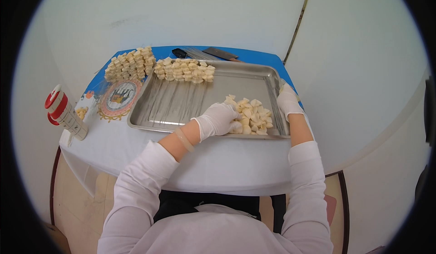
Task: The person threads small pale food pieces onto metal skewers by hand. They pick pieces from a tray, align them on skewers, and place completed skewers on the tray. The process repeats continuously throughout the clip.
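My left hand (220, 119), in a white glove, reaches into a heap of pale, cream-coloured food pieces (253, 116) at the right of a metal tray (235, 87). Its fingertips are partly hidden among the pieces, so a grip cannot be told. My right hand (287, 99), gloved too, is at the tray's right rim; its fingers are blurred and what they hold is unclear. Thin skewers (275, 105) lie along the tray's right side, close to that hand. Skewered pieces (184, 70) lie in rows at the tray's back left, their sticks pointing towards me.
More skewered pieces (130, 64) are stacked left of the tray. Behind it lie a cleaver (219, 53), loose skewers (199, 53) and a black object (179, 53). A red-and-white bottle (66, 113) stands at the left table edge, near small yellowish pieces (81, 112).
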The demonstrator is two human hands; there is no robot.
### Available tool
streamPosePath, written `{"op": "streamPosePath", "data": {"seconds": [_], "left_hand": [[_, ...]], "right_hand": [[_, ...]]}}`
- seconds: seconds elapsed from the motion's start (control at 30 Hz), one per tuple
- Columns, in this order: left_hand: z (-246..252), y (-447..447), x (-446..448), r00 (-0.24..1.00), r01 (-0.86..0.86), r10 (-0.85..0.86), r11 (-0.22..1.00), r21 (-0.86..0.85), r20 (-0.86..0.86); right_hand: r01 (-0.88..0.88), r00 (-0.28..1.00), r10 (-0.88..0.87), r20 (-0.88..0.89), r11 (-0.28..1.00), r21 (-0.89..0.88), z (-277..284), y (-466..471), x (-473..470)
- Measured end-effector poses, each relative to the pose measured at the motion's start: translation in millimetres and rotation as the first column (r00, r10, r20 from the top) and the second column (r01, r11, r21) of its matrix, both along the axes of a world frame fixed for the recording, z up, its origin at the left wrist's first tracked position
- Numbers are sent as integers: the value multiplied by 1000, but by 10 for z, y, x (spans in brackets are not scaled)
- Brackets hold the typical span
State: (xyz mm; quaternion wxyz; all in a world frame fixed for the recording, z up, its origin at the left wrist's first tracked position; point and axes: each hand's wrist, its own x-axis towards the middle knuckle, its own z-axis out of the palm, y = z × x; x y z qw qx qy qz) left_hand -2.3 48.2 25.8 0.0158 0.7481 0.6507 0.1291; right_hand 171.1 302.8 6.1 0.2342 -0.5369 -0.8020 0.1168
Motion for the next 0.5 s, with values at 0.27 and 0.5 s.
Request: {"op": "streamPosePath", "data": {"seconds": [0.27,0.5], "left_hand": [[135,73,220,995,-97,97,987,-128,-13],[100,9,75,799,-320,267,947,5,539]], "right_hand": [[-130,916,120,-383,991,-1,479,-577,207],[-310,942,335,33,901,-303,596,-1223,221]]}}
